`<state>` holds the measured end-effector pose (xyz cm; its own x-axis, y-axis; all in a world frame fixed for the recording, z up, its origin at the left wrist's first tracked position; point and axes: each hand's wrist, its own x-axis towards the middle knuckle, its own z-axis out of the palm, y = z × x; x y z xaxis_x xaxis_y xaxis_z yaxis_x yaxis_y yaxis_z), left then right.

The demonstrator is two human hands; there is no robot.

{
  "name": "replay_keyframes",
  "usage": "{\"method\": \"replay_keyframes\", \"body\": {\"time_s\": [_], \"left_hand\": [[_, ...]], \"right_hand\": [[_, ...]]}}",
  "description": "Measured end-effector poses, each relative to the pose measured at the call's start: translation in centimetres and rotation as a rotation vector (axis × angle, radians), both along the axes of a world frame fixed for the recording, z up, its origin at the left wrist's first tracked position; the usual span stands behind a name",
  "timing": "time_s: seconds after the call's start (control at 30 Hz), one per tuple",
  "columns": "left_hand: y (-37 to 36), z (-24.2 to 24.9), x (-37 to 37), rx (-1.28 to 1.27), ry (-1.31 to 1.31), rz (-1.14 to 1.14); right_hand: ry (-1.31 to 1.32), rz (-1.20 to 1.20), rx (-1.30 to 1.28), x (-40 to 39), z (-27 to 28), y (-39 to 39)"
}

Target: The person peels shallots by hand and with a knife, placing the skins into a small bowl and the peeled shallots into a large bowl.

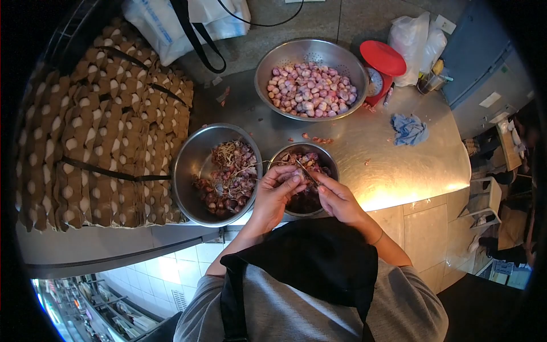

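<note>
My left hand (277,191) is closed around a small shallot (296,176), pinched in the fingertips. In my right hand (336,196) is a small knife (306,171), its blade against or very near the shallot. Both hands are over a smaller steel bowl (337,171) with reddish shallot skins in it. To the left stands a steel bowl (181,181) of unpeeled shallots with dry roots (233,171). Behind, a large steel colander (268,108) holds many peeled pinkish shallots (312,90).
Stacked egg trays (105,142) strapped with black bands rise at the left. A red scale (384,60) stands beside the colander. A blue cloth (409,130) lies on the steel table (393,176), with skin scraps scattered about. White plastic bags (416,45) and a metal cup (431,82) are farther back.
</note>
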<state>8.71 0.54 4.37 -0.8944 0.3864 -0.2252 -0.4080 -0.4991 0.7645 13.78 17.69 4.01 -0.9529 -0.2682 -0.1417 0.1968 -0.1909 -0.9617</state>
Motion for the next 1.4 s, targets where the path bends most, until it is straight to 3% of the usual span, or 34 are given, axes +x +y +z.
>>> {"method": "replay_keyframes", "body": {"time_s": [0.17,0.37,0.5,0.6,0.77,1.17,1.4], "left_hand": [[0.0,0.8,0.1,-0.132,0.074,0.079],[0.5,1.5,0.3,-0.234,0.155,0.102],[0.5,1.3,0.3,-0.275,0.199,0.098],[0.5,1.7,0.4,-0.290,0.147,0.090],[0.7,1.7,0.4,-0.279,0.144,0.120],[0.7,1.5,0.3,-0.273,0.143,0.113],[0.8,1.7,0.3,-0.266,0.139,0.118]], "right_hand": [[0.027,-0.100,0.138,-0.1,0.1,-0.4],[0.057,-0.030,-0.010,0.4,0.4,-0.3],[0.144,-0.026,0.060,0.3,1.1,-0.8],[0.182,-0.028,0.084,0.1,0.4,-0.5],[0.045,0.011,-0.091,0.3,0.9,-0.4],[0.096,-0.046,0.052,0.4,1.0,-1.0],[0.037,-0.012,-0.055,0.4,1.1,-0.6]]}}
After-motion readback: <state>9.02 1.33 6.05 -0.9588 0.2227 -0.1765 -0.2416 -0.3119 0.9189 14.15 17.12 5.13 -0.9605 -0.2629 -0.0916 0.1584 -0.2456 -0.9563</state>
